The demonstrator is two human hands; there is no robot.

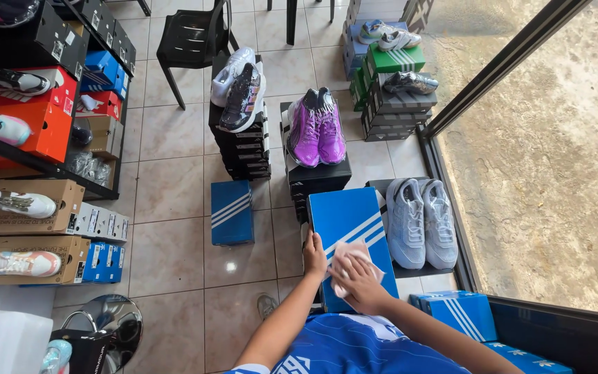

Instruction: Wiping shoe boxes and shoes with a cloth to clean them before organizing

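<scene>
Squarely under right grip [358, 282] (cloth [349, 255]).

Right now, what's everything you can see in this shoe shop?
blue shoebox: one, blue with white stripes, under the hands
pink cloth: one, on that box
purple shoes: pair, on black boxes
pale grey shoes: pair, right of the blue box
dark and white shoes: two, on a black box stack
small blue box: one, on the tiled floor
black chair: one, at the back
shelves: left, with boxes and shoes
left hand: on the box's edge
right hand: pressing the cloth
</scene>
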